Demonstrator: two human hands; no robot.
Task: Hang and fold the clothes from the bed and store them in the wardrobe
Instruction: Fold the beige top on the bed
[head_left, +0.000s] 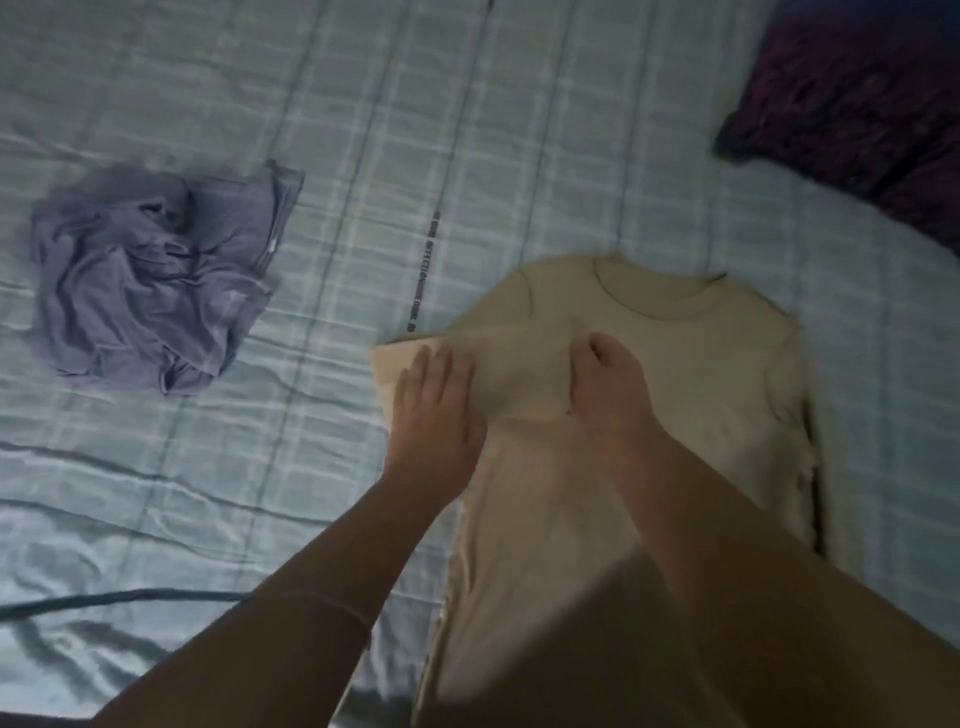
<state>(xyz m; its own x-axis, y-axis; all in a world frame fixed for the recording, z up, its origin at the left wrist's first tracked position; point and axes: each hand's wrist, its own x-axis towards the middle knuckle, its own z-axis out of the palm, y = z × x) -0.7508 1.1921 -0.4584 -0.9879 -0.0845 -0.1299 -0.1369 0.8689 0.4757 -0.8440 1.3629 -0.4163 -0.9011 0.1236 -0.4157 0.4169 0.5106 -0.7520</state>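
A beige long-sleeved top (691, 374) lies flat on the bed, neckline pointing away from me. Its left sleeve is folded across the chest. My left hand (434, 410) lies flat with straight fingers on the folded sleeve near its outer edge. My right hand (605, 384) has its fingers curled and pinches the sleeve's end at the middle of the chest. A crumpled grey-blue garment (150, 280) sits in a heap on the left of the bed, apart from both hands.
The bed is covered by a light blue checked sheet (467, 130) with wrinkles at the lower left. A dark purple pillow (857, 98) lies at the top right corner.
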